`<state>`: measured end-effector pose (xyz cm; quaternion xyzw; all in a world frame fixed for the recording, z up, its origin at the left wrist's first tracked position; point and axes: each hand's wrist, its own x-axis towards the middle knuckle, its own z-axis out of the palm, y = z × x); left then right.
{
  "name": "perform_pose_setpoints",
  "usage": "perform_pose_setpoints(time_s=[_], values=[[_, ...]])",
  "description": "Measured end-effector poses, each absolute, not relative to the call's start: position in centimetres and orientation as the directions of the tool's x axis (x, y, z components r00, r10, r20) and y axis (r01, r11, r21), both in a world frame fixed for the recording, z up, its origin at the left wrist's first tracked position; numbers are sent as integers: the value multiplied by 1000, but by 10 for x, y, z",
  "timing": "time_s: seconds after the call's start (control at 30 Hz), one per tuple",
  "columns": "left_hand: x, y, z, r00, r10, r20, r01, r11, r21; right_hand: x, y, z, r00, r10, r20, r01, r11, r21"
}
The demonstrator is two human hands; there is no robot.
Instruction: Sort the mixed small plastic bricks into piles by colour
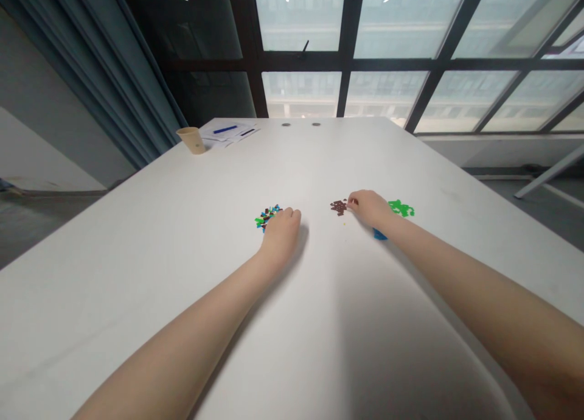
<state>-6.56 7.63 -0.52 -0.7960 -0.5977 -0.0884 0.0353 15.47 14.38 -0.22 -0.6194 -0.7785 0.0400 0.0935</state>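
Note:
A pile of small mixed-colour pieces (267, 216), green, blue, yellow and dark brown, lies on the white table (292, 164). My left hand (283, 228) rests at the pile's right side with its fingers curled down; the fingertips are hidden. Further right, my right hand (368, 206) has thumb and fingers pinched together at the edge of a patch of brown pieces (338, 207). Whatever is in that pinch is too small or hidden to name. Green pieces (401, 209) are spread beyond my right wrist. Blue pieces (379, 234) show partly from under it.
A single yellow piece (344, 224) lies just below the brown patch. At the far left edge stands a paper cup (191, 140), beside papers (223, 135) with a blue pen (225, 129) on them. Two round discs (286, 125) sit at the table's far end.

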Motion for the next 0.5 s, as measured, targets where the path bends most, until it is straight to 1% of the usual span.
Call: perform_pose_setpoints(time_s=[0.03,0.07,0.13,0.17,0.2,0.23,0.27,0.33,0.4,0.5], values=[[-64,76,-6,287,937,200,937,-318,145,156,137,0,-225,967,121,950,245,-195],[-61,76,-6,297,932,206,899,-346,268,156,128,3,-237,961,144,941,264,-211],[-54,73,-7,308,938,159,750,-342,565,157,104,6,-269,945,184,918,310,-249],[-50,71,-8,324,940,104,638,-299,710,157,90,5,-284,937,206,903,333,-273],[-45,68,-8,349,936,41,513,-227,828,157,75,4,-302,925,232,880,364,-305],[-40,65,-9,381,924,-22,390,-139,910,157,61,1,-324,896,304,817,427,-387],[-35,62,-10,418,905,-79,285,-48,957,157,49,-2,-334,866,373,755,483,-445],[-27,54,-12,479,864,-156,135,103,985,157,30,-11,-343,810,476,648,571,-504],[-21,47,-15,515,833,-201,50,204,978,156,20,-19,-327,779,535,590,611,-529],[-17,42,-17,528,818,-227,-35,288,957,156,17,-24,-283,764,580,551,625,-554]])
